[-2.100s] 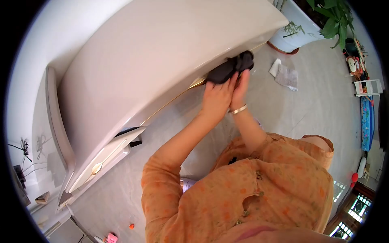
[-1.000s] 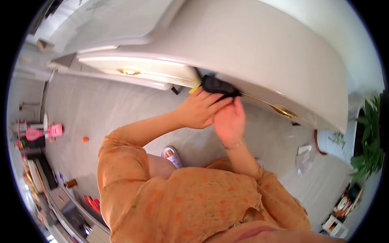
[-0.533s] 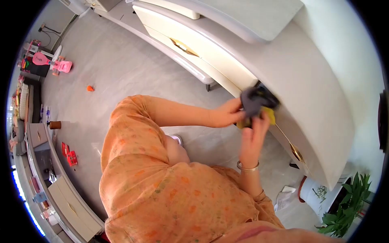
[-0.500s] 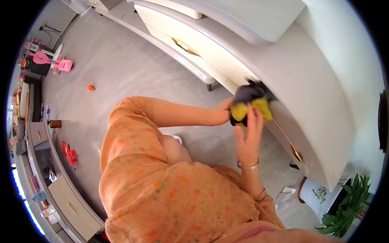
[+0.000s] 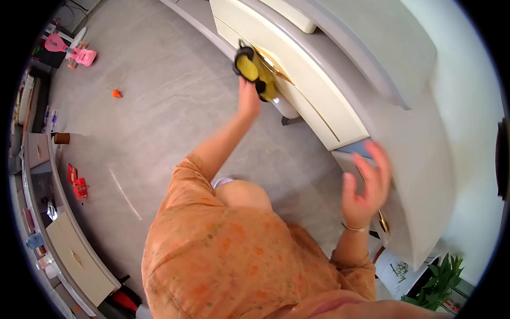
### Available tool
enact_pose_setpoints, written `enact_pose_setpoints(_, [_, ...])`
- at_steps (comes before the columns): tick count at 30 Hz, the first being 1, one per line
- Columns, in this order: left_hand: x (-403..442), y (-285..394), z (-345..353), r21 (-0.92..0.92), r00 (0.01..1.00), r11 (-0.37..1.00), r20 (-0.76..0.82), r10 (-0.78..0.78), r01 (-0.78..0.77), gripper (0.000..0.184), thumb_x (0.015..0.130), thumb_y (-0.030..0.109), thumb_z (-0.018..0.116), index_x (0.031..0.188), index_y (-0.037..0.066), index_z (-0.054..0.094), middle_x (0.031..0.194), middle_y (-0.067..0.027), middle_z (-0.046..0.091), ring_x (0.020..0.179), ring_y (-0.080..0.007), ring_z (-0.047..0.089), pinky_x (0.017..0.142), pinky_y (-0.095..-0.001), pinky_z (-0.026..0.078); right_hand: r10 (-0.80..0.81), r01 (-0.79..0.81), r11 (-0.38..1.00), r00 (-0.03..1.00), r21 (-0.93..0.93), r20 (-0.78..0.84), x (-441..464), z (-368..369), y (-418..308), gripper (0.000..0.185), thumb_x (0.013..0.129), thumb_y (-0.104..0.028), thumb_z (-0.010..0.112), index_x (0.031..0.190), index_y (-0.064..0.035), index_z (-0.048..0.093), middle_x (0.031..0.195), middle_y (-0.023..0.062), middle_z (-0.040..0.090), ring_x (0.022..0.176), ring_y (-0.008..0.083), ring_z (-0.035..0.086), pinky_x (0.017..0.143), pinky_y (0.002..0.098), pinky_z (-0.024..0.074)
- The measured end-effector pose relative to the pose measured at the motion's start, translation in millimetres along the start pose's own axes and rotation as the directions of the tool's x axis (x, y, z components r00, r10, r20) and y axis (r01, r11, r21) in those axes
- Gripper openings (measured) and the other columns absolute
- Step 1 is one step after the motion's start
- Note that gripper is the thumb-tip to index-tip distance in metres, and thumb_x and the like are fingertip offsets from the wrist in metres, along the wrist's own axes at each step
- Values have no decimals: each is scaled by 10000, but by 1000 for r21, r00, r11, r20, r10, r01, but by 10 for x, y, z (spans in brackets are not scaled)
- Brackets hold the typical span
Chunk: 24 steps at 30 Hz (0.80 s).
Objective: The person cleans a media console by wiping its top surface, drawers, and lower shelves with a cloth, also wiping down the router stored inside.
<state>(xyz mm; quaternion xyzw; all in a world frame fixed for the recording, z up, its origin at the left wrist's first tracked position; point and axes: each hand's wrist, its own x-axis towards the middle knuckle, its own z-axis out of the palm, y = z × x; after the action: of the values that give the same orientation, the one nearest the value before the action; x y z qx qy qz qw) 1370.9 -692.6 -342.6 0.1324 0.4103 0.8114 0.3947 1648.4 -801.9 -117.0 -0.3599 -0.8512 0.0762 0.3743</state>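
Observation:
My left hand is stretched far forward and gripping a yellow-and-black object, blurred and of a kind I cannot make out. The object sits against or just in front of the cream drawer front, beside its gold handle; whether they touch is unclear. At the right, my right hand has its fingers spread and holds nothing. It hovers by the curved grey cabinet, close to a blue-grey gap between the drawer fronts. Another gold handle shows just below that hand.
The grey floor carries an orange item, red pieces and a pink toy. A second low cabinet lines the left side. A leafy potted plant stands at the lower right, next to the cabinet's end.
My left hand has carried the yellow-and-black object up and left along the drawer front. My right hand has let go of it and moved right, fingers spreading.

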Motion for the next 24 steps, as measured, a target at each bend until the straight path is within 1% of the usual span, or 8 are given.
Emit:
enact_pose_setpoints(5, [1721, -139, -547, 661, 985, 744, -43, 166, -96, 614, 970, 499, 452, 1352, 18, 461, 1274, -150, 563, 1134, -253, 550, 959, -364, 440, 8, -30, 961, 997, -275, -80, 93, -329, 266, 306, 802, -53, 633, 1106, -15, 639, 1284, 168, 558, 1226, 372, 502, 1026, 471, 411])
enact_pose_setpoints(10, [2048, 98, -649, 479, 983, 877, -175, 60, 32, 612, 992, 494, 375, 1325, -11, 474, 1238, -195, 585, 1081, -307, 585, 925, -393, 460, 133, -115, 962, 990, -248, 57, 343, -124, 331, 380, 812, -76, 657, 1181, -9, 598, 1295, 173, 555, 1239, 361, 501, 1034, 484, 392])
enact_pose_setpoints(12, [1796, -64, -611, 748, 977, 663, -154, 148, 17, 530, 991, 395, 342, 1277, -20, 506, 1236, -291, 566, 1184, -448, 510, 954, -456, 430, 114, -88, 962, 990, -257, 86, 398, -40, 329, 382, 808, -68, 659, 1180, -9, 598, 1297, 166, 554, 1234, 354, 508, 1032, 482, 392])
enact_pose_setpoints(14, [949, -126, -339, 734, 951, 627, 83, 299, -261, 377, 934, 131, 400, 1263, -15, 514, 1242, -257, 570, 1189, -434, 505, 994, -434, 418, 96, -63, 963, 989, -261, 114, 460, 94, 296, 384, 805, -61, 662, 1180, -10, 597, 1299, 159, 553, 1228, 347, 515, 1029, 480, 393])
enact_pose_setpoints(16, [410, -463, -306, 626, 787, 493, 371, 492, -604, 542, 818, -57, 433, 1355, 15, 448, 1436, -241, 399, 1335, -430, 348, 1138, -429, 269, -19, 41, 992, 983, -121, 180, 532, 315, 151, 391, 801, -75, 677, 1179, -18, 597, 1295, 147, 555, 1214, 351, 524, 1026, 475, 398])
enact_pose_setpoints(17, [176, -504, -240, 674, 748, 356, 469, 470, -647, 568, 813, -31, 467, 1377, -17, 414, 1450, -276, 359, 1354, -458, 312, 1151, -455, 236, -81, 90, 996, 961, -21, 265, 587, 479, 36, 392, 799, -85, 686, 1175, -18, 597, 1293, 145, 554, 1210, 353, 526, 1025, 480, 401])
enact_pose_setpoints(20, [-398, -392, 16, 686, 861, 525, 353, 365, -504, 680, 858, 202, 595, 1412, -78, 316, 1454, -333, 293, 1354, -510, 261, 1141, -498, 229, -213, 162, 975, 882, 153, 421, 718, 1201, -165, 411, 794, -125, 706, 1179, -29, 596, 1326, 149, 521, 1231, 351, 506, 1033, 494, 400])
enact_pose_setpoints(24, [-588, -490, -123, 712, 834, 438, 502, 228, -548, 685, 853, 279, 624, 1400, -35, 357, 1445, -293, 328, 1359, -478, 267, 1126, -525, 236, -193, 264, 961, 859, -88, 474, 853, 1990, 47, 474, 778, -173, 724, 1220, -73, 586, 1405, 138, 452, 1328, 340, 413, 1078, 491, 360])
